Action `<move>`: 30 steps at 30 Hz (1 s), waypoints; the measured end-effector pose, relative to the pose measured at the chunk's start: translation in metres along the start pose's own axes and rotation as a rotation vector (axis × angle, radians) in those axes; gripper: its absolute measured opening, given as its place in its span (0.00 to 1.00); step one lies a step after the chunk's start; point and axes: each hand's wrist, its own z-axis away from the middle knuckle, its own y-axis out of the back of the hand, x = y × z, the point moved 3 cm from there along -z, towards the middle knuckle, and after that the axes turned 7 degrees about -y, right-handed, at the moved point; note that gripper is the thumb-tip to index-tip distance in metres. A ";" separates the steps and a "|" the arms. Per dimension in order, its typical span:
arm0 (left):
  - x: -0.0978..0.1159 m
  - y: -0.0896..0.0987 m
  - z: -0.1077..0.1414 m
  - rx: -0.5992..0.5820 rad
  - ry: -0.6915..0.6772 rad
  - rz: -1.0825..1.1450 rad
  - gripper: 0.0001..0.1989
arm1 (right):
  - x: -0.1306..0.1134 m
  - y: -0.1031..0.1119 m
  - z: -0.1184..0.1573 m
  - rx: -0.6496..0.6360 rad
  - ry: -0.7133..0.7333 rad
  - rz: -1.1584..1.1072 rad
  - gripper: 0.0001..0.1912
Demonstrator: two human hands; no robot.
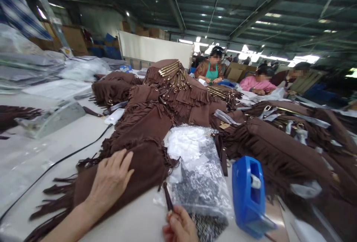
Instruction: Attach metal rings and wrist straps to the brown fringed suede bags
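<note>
While the left hand (113, 177) is lying open on a fringed bag (146, 164), the right hand (180, 225) is gripping a narrow strap (167, 196), its long axis pointing away, slightly leftward.

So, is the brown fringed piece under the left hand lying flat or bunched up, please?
Flat: the brown fringed piece spreads smoothly under the left hand, its fringe trailing onto the table.

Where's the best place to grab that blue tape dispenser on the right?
Probably by the long side walls of the blue tape dispenser, coming from above, thumb on one side and fingers on the other. It looks narrow, with upright sides and an open top. I'd avoid the projecting near end, which may be sharp.
</note>
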 end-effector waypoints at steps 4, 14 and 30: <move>0.040 -0.023 0.048 -0.073 -0.110 0.060 0.22 | 0.011 0.006 0.018 0.011 0.128 0.033 0.27; 0.034 -0.048 0.058 -0.227 -0.191 -0.039 0.23 | 0.013 0.006 0.025 -0.028 0.288 0.239 0.23; 0.002 -0.047 0.140 -0.019 -0.365 -0.050 0.30 | -0.021 -0.031 0.031 0.087 1.041 0.966 0.19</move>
